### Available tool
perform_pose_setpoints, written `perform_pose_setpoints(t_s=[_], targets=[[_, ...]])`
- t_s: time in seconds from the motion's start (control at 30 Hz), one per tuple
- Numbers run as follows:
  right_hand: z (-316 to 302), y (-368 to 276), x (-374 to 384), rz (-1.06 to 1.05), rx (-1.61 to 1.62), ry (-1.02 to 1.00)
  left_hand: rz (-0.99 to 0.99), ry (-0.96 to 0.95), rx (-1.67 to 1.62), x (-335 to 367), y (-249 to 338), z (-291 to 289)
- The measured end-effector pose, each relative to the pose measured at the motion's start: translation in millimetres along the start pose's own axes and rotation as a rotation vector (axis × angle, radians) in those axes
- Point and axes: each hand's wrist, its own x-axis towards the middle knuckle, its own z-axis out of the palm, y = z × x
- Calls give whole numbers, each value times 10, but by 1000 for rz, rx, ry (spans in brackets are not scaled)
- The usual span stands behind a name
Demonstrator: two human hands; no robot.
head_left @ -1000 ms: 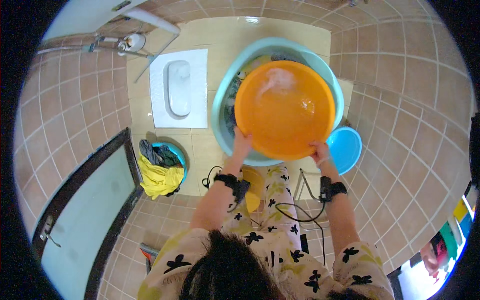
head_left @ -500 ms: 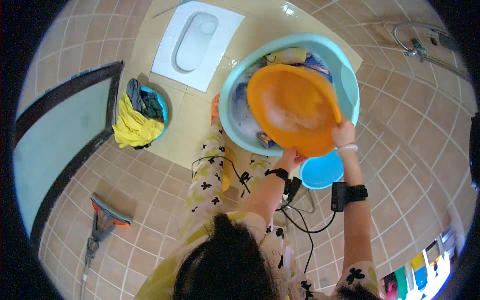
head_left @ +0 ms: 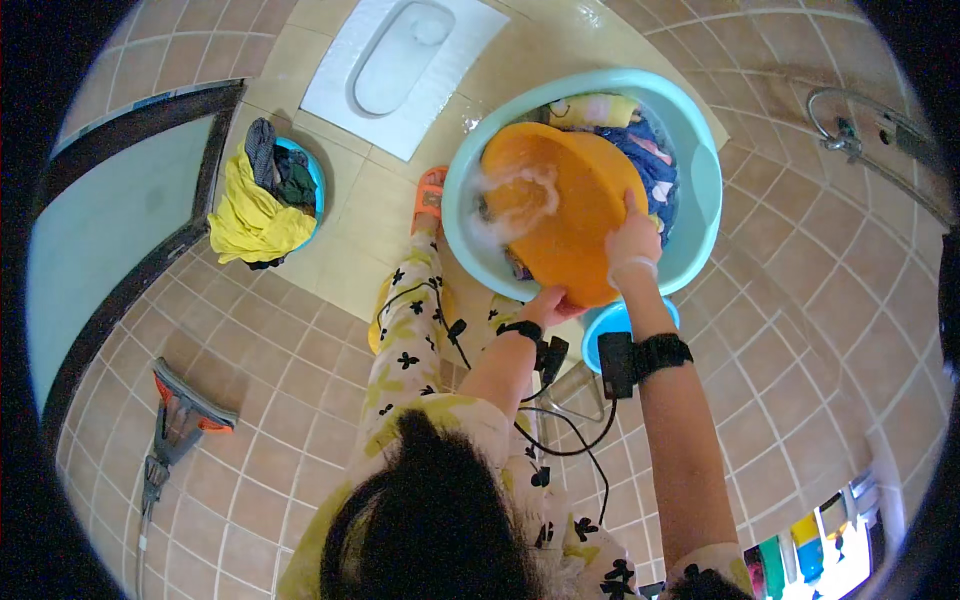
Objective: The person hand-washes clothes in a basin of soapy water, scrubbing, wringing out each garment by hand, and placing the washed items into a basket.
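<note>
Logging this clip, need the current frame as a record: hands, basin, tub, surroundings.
left hand: grips orange basin, near edge
right hand: grips its right rim
orange basin: tilted over tub, foam at left side
tub: pale blue-green, clothes inside
left: yellow cloth over blue container
beyond: squat toilet

The way straight down into the big teal tub point(head_left: 702, 200) is mostly blocked by the orange basin point(head_left: 570, 215) tilted inside it. A hand could pass at the tub's far right, above the dark blue clothes point(head_left: 640, 155) (that's the widest gap I see). Left of the tub, cream tiles point(head_left: 370, 205) give room, though an orange slipper point(head_left: 430, 200) crowds its wall. Nearside, a blue basin point(head_left: 602, 325), forearms point(head_left: 680, 430) and a looping cable point(head_left: 572, 454) obstruct.
</note>
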Motion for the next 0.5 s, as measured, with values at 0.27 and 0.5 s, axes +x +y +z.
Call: perform_pose_setpoints(t_s=[0.27,0.5], targets=[[274,528,631,233,246,-4,198,153,297,-618,221,277],[977,1123,782,329,587,-210,326,276,891,-749,999,134]])
